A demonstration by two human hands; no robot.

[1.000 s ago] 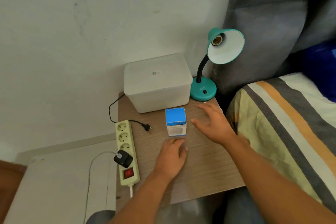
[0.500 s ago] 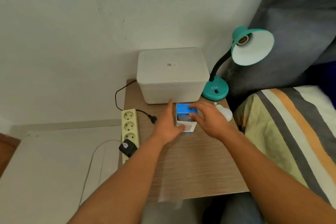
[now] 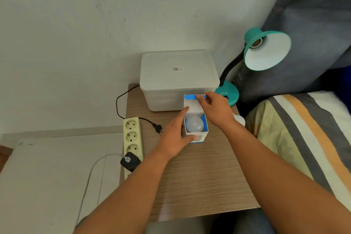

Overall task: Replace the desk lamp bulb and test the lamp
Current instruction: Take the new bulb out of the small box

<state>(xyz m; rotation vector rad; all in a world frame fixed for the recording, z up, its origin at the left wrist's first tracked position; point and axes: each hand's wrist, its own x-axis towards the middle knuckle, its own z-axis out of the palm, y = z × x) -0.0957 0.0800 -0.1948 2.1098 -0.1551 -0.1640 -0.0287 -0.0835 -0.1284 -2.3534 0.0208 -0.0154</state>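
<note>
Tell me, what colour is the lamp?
Teal, with a white inside to its shade and a black bendy neck. The head view shows it.

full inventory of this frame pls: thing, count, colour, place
bulb box: 1, blue and white, table centre, flap open
new bulb: 1, white, inside box
old bulb: 1, white, table right edge, partly hidden
desk lamp: 1, teal, back right, socket bare
storage bin: 1, white, table back
power strip: 1, cream, table left edge
lamp plug: 1, black, unplugged on table
adapter: 1, black, in strip
table: 1, wood-grain
left hand: steadies box
right hand: holds flap
</note>
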